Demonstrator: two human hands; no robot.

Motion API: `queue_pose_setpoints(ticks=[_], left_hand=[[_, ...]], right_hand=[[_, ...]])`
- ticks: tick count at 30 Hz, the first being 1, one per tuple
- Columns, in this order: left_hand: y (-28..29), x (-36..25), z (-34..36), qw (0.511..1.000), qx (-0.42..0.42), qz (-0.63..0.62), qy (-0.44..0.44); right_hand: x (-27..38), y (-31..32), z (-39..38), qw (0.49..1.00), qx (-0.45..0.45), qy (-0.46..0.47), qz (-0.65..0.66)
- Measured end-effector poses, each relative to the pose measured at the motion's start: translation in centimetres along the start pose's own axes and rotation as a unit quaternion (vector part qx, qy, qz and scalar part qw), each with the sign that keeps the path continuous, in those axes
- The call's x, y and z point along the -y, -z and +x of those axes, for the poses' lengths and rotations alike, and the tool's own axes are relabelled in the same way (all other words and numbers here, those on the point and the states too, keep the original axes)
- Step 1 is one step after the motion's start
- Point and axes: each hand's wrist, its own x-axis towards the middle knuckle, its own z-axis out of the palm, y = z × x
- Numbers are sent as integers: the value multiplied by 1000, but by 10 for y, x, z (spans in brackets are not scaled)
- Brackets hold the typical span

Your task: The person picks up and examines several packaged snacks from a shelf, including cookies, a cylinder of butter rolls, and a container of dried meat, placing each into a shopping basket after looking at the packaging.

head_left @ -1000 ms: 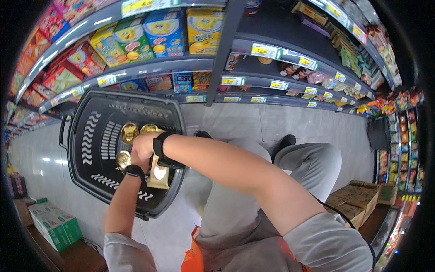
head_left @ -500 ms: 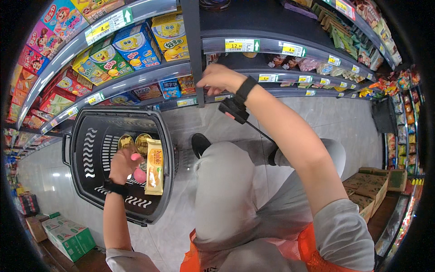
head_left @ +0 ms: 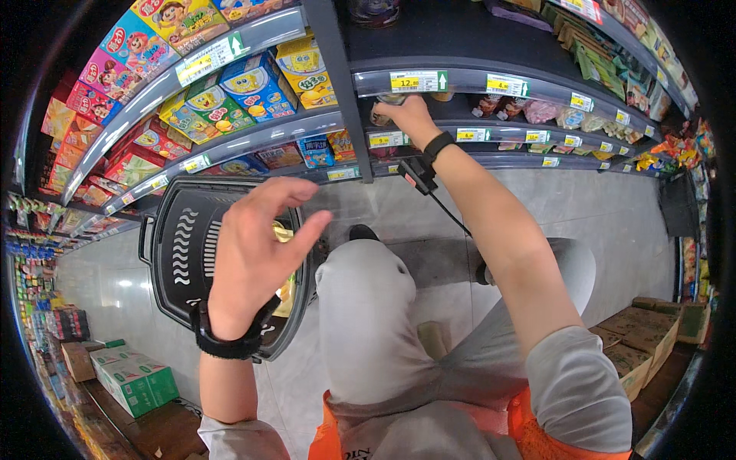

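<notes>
My right hand [head_left: 410, 119] reaches into the shelf straight ahead, its fingers round a small tub [head_left: 380, 116] with a round lid. The hand covers much of that tub. Over the black shopping basket [head_left: 170, 280], my left hand [head_left: 261, 245] is raised with thumb and fingers apart, holding nothing. It hides most of the basket's contents. A strip of a yellow packet [head_left: 286, 297] shows beside its wrist, inside the basket.
Boxed snacks [head_left: 257, 92] fill the shelves at left, and bagged goods [head_left: 540, 112] line the lower shelf at right. Brown cartons [head_left: 636, 330] stand at the right; a green-and-white carton [head_left: 138, 383] is at lower left. A corded black device [head_left: 416, 176] hangs by my right wrist.
My right hand has moved forward onto the tub in the shelf. My left hand has risen out of the basket, leaving the pink item it was at, and opened. The view has shifted slightly left.
</notes>
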Motion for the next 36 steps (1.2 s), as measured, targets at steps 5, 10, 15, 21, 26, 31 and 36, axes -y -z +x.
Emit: queue_pose_setpoints(ticks=[5,10,15,21,26,31,36], left_hand=[[-22,-40,25,998,11,-47,-32],[-56,-69,49,996,12,-71,-55],[-102,-89,77,995,-39,-66,-69],[-149,-109,89,957,115,-264,-26],[-181,-106,95,888,151,-434,9],[-194,-92,100,814,199,-544,33],[-202,-83,92,740,230,-614,150]], right_hand=[[-10,19,-44,959,-163,132,193],[2,58,-88,911,-253,5,324],[37,105,-158,942,-97,2,320],[123,132,-239,966,-17,38,256],[115,140,-254,947,4,41,319],[88,149,-245,955,-18,44,294],[83,160,-233,972,12,25,235]])
